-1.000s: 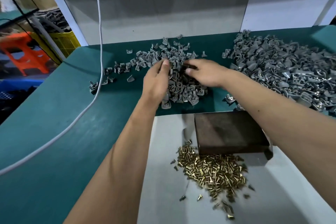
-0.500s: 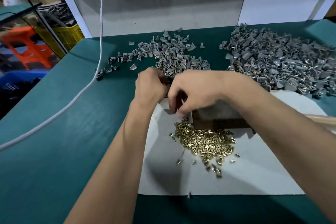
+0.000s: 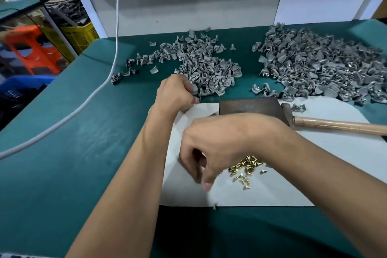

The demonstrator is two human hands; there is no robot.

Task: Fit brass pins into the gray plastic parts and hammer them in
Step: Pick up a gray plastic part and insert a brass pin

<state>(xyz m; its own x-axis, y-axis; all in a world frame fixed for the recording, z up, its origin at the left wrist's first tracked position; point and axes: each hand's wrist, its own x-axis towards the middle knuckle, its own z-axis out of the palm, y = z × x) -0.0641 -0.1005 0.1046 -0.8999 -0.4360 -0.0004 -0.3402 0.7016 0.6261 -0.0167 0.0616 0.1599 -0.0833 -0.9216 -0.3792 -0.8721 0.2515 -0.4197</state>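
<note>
Teal-covered bench [image 3: 62, 163] under a white shelf frame, with a pale grey paper sheet [image 3: 293, 174] laid at the near edge. Landmark: dark rectangular metal block [image 3: 249, 106] at the far edge of the sheet.

Nearer than the block, on the sheet: loose heap of small brass pins [image 3: 245, 166]. Beyond the block, to its left: smaller pile of gray plastic parts [image 3: 201, 65]; beyond it to the right: larger pile of similar gray parts [image 3: 318, 65], several showing brass. Right of the block: wooden-handled hammer [image 3: 335, 124], lying flat, head touching the block.

Left hand [image 3: 178, 94], just left of the block: grip clenched around one gray plastic part [image 3: 195, 89]. Right hand [image 3: 213, 146], nearer than the block, over the pin heap: fingers curled downward, reaching among the pins; whether a pin is pinched, cannot tell.

Likely step: selecting a pin for the held part. Risks: several pins lifted together or one dropped, given the tangled heap; one stray pin [image 3: 215, 206] already at the sheet's near edge; skewed insertion bending the pin under the hammer.
</note>
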